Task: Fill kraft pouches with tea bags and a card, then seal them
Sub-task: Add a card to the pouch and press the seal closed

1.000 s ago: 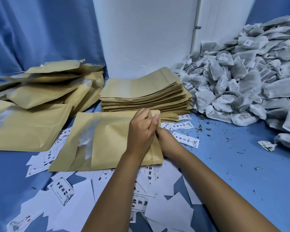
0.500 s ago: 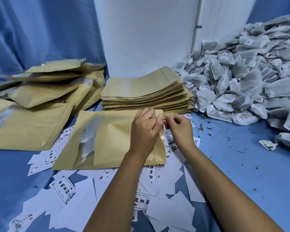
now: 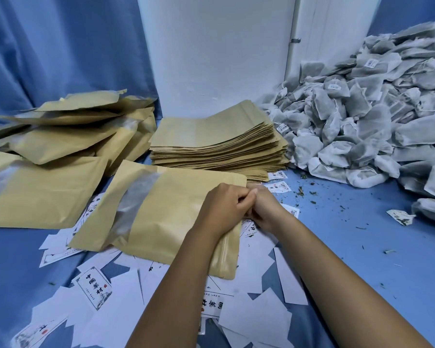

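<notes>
Where the two hands meet, a filled kraft pouch point(image 3: 161, 214) lies flat on the desk point(image 3: 362, 259), on top of scattered cards point(image 3: 126, 305), its clear window strip running across its left part and its right edge turned toward the person. The left hand point(image 3: 224, 209) rests on the pouch near that right edge, fingers curled and pinching the edge. The right hand point(image 3: 264, 209) sits just beside it, touching the left hand, with its fingers curled at the same edge; it seems to pinch the pouch edge as well, though the left hand hides most of its fingertips.

Behind the pouch, a neat stack of empty pouches point(image 3: 219, 144) stands near a white wall panel point(image 3: 216, 51). To the left of the stack, a loose pile of filled pouches point(image 3: 68, 136) leans one on another, the nearest of them lying flat just beside the held pouch. To the right, a large heap of tea bags point(image 3: 374, 116) rises against the back, reaching the stack's right side. A few small printed labels point(image 3: 279, 187) lie between the stack and the hands. Loose tea crumbs point(image 3: 312, 197) are strewn over the blue desk cover on the right, and a single torn scrap point(image 3: 401, 217) lies near the heap's lower edge. A blue curtain point(image 3: 60, 51) hangs behind the left side.
</notes>
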{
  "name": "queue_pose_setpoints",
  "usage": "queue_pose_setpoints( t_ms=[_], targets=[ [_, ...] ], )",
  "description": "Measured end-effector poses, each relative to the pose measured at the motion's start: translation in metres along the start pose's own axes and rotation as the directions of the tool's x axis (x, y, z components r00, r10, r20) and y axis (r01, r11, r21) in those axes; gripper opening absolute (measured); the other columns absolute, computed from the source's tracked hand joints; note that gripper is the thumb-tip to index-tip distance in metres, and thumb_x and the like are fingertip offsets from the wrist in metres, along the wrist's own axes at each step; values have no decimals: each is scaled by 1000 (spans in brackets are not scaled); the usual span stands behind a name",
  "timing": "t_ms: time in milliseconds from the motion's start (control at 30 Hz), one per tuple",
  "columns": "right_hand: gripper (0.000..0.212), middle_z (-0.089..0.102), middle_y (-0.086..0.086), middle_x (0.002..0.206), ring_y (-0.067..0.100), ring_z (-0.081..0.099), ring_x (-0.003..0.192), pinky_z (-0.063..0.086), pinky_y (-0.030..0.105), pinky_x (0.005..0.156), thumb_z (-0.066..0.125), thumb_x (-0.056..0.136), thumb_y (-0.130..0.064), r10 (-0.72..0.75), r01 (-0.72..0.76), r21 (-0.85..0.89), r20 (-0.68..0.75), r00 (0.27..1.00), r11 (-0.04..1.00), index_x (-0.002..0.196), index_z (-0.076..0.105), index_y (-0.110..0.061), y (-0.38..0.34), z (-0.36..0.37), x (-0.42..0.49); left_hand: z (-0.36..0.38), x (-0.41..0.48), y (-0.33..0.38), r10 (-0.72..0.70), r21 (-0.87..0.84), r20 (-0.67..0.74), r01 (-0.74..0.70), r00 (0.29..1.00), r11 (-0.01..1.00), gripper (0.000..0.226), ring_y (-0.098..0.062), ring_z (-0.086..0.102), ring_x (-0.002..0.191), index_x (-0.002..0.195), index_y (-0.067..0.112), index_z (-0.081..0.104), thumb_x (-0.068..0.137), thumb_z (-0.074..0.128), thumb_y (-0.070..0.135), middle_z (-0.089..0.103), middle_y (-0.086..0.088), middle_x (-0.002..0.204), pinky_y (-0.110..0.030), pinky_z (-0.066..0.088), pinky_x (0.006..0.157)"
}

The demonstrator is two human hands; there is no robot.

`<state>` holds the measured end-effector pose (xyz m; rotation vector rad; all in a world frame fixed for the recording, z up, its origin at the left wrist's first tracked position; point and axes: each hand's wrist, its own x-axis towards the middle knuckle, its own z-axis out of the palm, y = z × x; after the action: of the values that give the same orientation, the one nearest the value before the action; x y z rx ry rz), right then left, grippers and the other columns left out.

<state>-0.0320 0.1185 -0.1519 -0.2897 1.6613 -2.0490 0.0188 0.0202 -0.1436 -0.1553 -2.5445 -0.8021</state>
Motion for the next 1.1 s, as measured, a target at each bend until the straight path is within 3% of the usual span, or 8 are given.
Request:
queue_pose_setpoints(
  t_ms=[200,433,500,600,700,800,933,1100],
  targets=[
    [35,68,9,72,20,61,59,47,26,47,38,89,9,-264,273,-109,89,960,956,99,65,-11,-4,1,2,-12,-4,5,191,143,-135,-172,972,975,43,-28,47,50,53,15,50,92,47,32,52,-5,50,-35,39,49],
    [19,71,-2,72,7,67,67,53,18,60,53,90,8,-372,404,418,-159,914,814,93,55,-11,-26,-2,1,-16,1,11,534,312,-538,-435,652,845,40,-21,30,52,54,16,39,94,44,14,37,-1,51,-34,30,57],
    [18,71,2,79,11,69,71,55,20,59,52,91,7,-297,406,514,-283,912,756,94,55,-11,-30,-7,1,-14,1,6,419,298,-564,-298,712,907,32,-23,45,63,61,11,53,91,48,18,53,-3,63,-36,33,66],
    [20,66,6,87,11,68,66,56,23,50,50,93,7,-147,381,576,-410,900,723,96,54,-13,-31,-17,1,-12,5,-2,-161,-36,-668,185,727,982,27,-20,44,97,101,8,59,82,64,26,52,-9,106,-32,33,84],
    [23,62,12,101,20,65,81,59,28,61,48,94,7,-42,342,570,-473,880,747,113,47,-5,-26,-24,4,-12,8,-14,-736,-656,-177,479,654,583,69,-21,48,107,130,12,36,77,77,28,40,-10,130,-38,44,91],
    [22,58,16,110,22,63,83,58,25,54,48,94,7,-18,318,539,-488,873,780,110,48,-7,-25,-25,4,-17,7,-16,-599,-885,437,441,671,-151,40,-24,69,79,114,0,51,82,72,12,62,-16,109,-27,56,68],
    [16,62,6,95,15,65,70,55,25,48,52,95,-5,-120,331,357,-500,858,874,110,52,-9,-28,-31,2,-16,3,-19,-666,-900,382,421,641,-111,12,-14,69,58,93,-3,60,83,67,-1,68,-11,78,-13,49,47],
    [13,64,2,76,23,58,76,50,36,71,60,91,-17,-268,296,-65,-634,725,953,78,64,-17,-23,-45,4,-16,1,-22,-733,-866,281,493,620,85,13,-16,69,56,91,-4,61,83,69,1,70,-12,72,-14,49,45]
  ],
)
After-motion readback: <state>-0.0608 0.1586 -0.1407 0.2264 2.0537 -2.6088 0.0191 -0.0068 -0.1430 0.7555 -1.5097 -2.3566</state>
